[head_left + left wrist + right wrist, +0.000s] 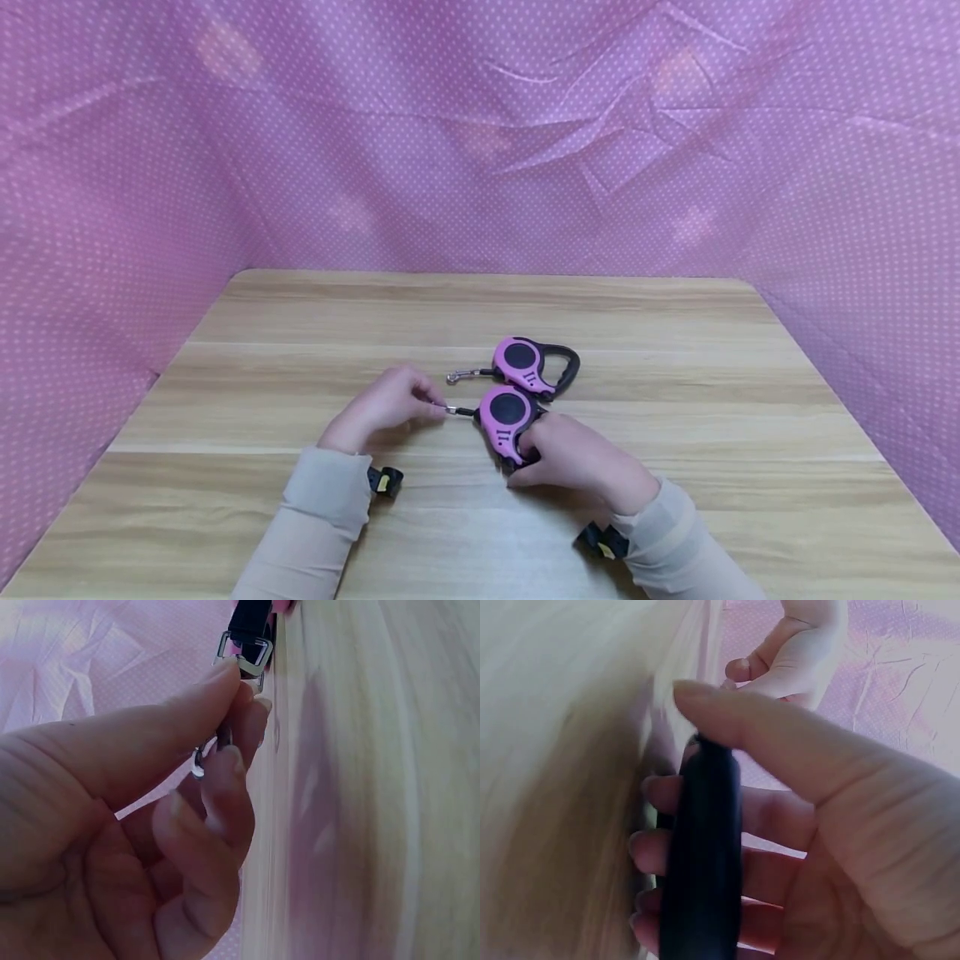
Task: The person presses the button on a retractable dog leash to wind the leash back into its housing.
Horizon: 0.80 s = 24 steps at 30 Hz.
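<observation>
Two pink and black retractable dog leashes lie side by side on the table. My right hand [576,460] holds the nearer leash [504,414] by its black handle [703,855], the fingers passing behind the handle and the thumb at its end. Between thumb and fingertips, my left hand [392,404] pinches the metal clip [198,765] of that same leash, mostly hidden by the fingers. A short black strap [251,621] runs from the clip's metal loop to the leash body. The farther leash [519,355] rests just behind, untouched, its silver clip [459,377] pointing left.
The wood-grain table [360,310] has rounded far corners. A pink dotted cloth [450,167] hangs behind it and along both sides. Black wrist cameras sit by both sleeves, one [386,482] at the left and one [602,542] at the right.
</observation>
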Available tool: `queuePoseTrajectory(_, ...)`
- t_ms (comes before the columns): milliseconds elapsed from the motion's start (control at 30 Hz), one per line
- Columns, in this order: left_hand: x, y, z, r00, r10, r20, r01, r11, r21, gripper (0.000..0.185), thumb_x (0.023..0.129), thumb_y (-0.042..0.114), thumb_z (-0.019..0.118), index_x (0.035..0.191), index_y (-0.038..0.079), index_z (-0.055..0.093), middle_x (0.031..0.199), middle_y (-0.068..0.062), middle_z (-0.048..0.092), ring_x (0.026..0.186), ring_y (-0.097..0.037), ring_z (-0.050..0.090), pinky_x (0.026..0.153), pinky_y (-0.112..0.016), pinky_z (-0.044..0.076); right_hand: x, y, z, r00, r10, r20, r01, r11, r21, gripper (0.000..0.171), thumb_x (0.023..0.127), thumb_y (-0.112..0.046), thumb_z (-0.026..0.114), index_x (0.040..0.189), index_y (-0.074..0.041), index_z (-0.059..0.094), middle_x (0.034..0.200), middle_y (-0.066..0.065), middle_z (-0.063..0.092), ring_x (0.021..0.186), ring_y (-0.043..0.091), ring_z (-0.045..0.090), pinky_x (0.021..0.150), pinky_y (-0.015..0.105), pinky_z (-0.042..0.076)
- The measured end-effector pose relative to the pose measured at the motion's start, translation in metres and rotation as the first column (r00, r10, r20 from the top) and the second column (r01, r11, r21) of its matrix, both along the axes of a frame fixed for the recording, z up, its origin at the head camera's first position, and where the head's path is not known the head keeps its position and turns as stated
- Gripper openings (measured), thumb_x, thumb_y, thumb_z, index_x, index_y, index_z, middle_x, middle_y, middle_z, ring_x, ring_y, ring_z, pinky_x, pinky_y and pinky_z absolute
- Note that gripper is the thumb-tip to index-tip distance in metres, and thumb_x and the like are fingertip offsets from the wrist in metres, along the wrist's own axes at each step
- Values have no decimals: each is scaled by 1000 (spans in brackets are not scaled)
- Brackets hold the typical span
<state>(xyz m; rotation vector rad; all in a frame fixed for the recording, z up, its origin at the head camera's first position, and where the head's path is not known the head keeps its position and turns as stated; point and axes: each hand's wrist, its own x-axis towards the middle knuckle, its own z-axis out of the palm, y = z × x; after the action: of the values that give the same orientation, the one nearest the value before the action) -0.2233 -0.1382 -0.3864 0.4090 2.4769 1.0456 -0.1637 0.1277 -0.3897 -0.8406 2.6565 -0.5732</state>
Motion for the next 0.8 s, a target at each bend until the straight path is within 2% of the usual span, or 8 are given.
queuePoseTrajectory(167,-1,1,-2,1000,9,3,-9,1000,-30,11,85,13,75,95,9,74,88,-2,71,71,-17,60,64,-31,54,0,-2,3,999,22,-38,-20,999,47,26,78,-28,82,64,-19,62,67,-11,51,60,5,43,58,22,38)
queuePoseTrajectory(400,-1,0,-1,1000,18,14,-18,1000,-20,12,86,11,74,98,8,73,88,-3,71,72,-18,60,65,-31,54,0,-2,7,999,36,-36,-34,997,70,16,78,-24,82,72,-19,69,72,-11,57,63,5,47,63,22,42)
queuePoseTrajectory(633,-2,0,-1,999,24,22,-24,1000,-12,15,87,12,73,101,6,72,87,-4,70,72,-19,61,66,-32,54,-2,6,12,999,33,-16,-33,999,19,8,79,-18,81,84,-17,75,81,-9,68,72,1,57,72,24,51)
queuePoseTrajectory(800,0,-2,2,997,63,38,-64,998,23,23,90,14,70,110,3,69,89,-7,68,73,-21,62,66,-33,55,-5,18,18,999,-18,-38,16,998,-67,7,81,-17,79,85,-15,73,80,-10,67,71,1,57,70,22,51)
